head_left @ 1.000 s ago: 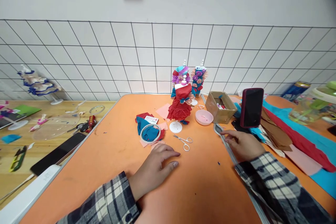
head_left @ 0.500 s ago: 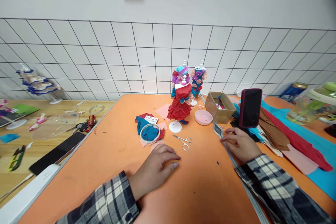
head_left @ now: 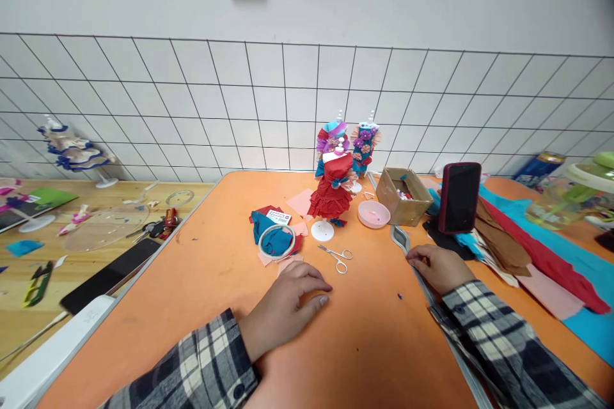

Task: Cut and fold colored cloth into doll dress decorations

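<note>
My left hand (head_left: 288,307) rests on the orange table (head_left: 215,307), fingers loosely bent, thumb apart, holding nothing. Just beyond it lie small scissors (head_left: 337,257) with open handles pointing right. My right hand (head_left: 440,267) has thumb and fingers pinched at the near end of grey tweezers (head_left: 400,239) lying on the table. Behind the scissors, a small dress form in a ruffled red dress (head_left: 332,195) stands upright on a white round base (head_left: 322,231). A ring-shaped roll of tape (head_left: 277,257) lies on teal and red cloth scraps (head_left: 263,225).
A pink dish (head_left: 374,214) and a cardboard box (head_left: 403,199) stand right of the dress form. A phone (head_left: 459,197) stands upright beyond my right hand, beside fabric strips (head_left: 542,249). Two more dressed forms stand behind. Another phone (head_left: 110,276) lies at left.
My right hand's fingers have closed together at the end of the tweezers. My left hand keeps its place on the table. The view has shifted slightly.
</note>
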A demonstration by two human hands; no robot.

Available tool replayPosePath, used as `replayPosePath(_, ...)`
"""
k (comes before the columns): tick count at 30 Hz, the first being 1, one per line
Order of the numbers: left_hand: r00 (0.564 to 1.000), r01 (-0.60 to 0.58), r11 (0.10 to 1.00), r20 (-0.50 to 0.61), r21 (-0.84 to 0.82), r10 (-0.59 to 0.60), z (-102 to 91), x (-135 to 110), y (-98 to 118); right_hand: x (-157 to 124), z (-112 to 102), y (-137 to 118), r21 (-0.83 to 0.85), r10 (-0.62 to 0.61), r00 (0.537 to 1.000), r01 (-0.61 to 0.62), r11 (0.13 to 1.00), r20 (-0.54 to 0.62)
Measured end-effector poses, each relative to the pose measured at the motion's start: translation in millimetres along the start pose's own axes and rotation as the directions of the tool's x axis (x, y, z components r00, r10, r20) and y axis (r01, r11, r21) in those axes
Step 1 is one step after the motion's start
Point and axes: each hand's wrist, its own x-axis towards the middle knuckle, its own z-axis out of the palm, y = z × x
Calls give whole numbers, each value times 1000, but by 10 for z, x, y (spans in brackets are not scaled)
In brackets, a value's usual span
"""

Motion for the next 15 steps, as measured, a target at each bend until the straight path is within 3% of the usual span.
replayPosePath(7, 1000, -9, 1000, -1, -2, 9, 0, -4, -5, -107, -119, -167, -272, -256, 963, 271, 923, 88)
replayPosePath(10, 1000, -3, 1000, 9, -7, 3, 0, -15, 4, -172, -121, -195, -345, -282, 955, 295, 891, 87)
replayPosePath(15, 1000, 4, 1000, 26, -4, -4, 5, -24, 4, -198, -14, -65, -196, -196, 980, 198, 960, 32)
